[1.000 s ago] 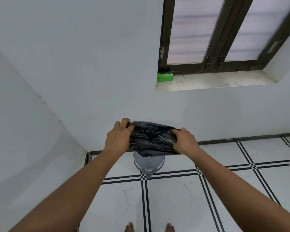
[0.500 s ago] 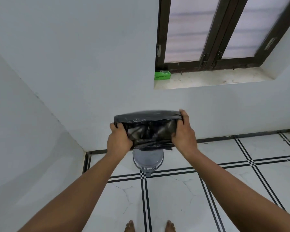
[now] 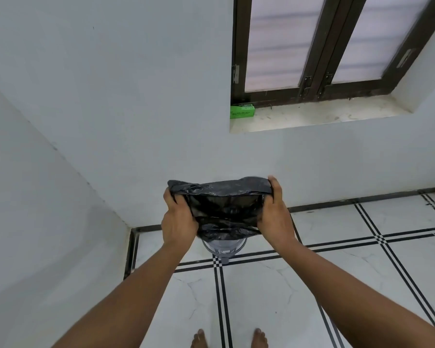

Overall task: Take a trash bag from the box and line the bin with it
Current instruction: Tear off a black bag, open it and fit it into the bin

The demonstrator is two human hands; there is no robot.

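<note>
The trash bag (image 3: pixel 224 209) hides most of the bin (image 3: pixel 224 248); the box (image 3: pixel 242 111) lettering is unreadably small.

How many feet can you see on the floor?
2. The left foot and the right foot show at the bottom edge, bare on the white tiles; only the toes are in view, the rest is cut off.

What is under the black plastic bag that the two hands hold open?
Under the black plastic trash bag stands a grey round bin on the tiled floor. Only its lower front shows; the bag covers its rim and inside.
</note>
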